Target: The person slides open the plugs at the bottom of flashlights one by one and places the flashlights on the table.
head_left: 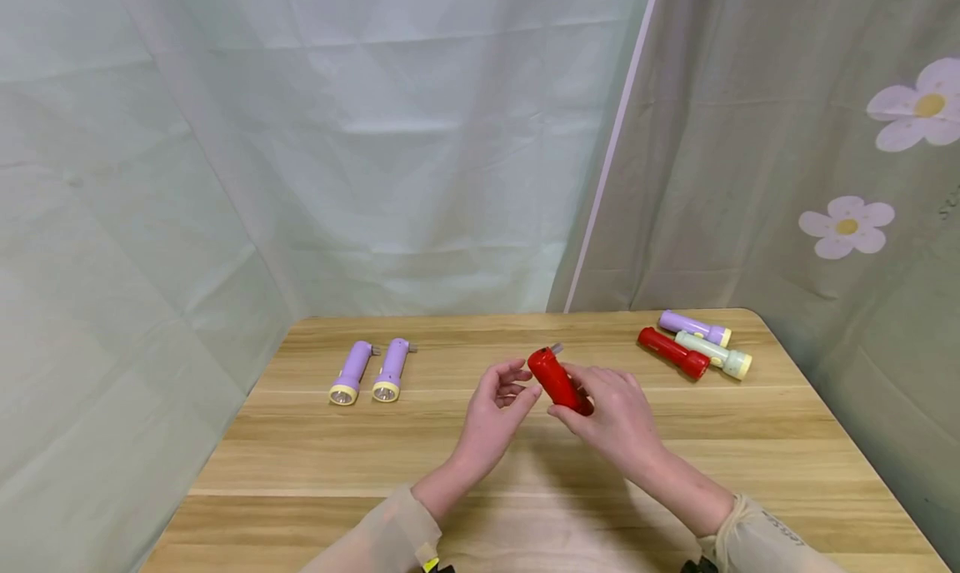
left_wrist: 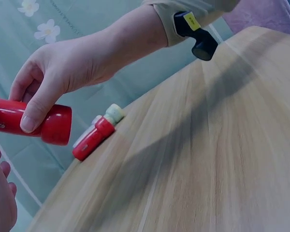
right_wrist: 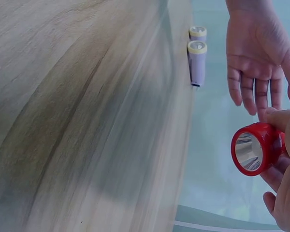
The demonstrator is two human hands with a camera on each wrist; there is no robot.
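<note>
My right hand (head_left: 611,402) grips a red flashlight (head_left: 552,373) around its head end, thumb on one side and fingers on the other. It is held above the table, tail tilted up and away. A small translucent piece (head_left: 557,348) juts from that tail. In the right wrist view, the reflector (right_wrist: 249,152) faces the camera. My left hand (head_left: 491,415) is just left of the tail, its fingers loosely bent in the head view. Seen from the right wrist, the left hand (right_wrist: 256,58) has its palm exposed and fingers extended, fingertips close to the flashlight.
Two purple flashlights (head_left: 351,373) (head_left: 392,371) with cream rims lie side by side at the table's left. At the back right, a red flashlight (head_left: 673,352), a pale green one (head_left: 714,354) and a purple one (head_left: 693,326) lie close together. Curtains (head_left: 450,156) hang behind the wooden table (head_left: 300,473).
</note>
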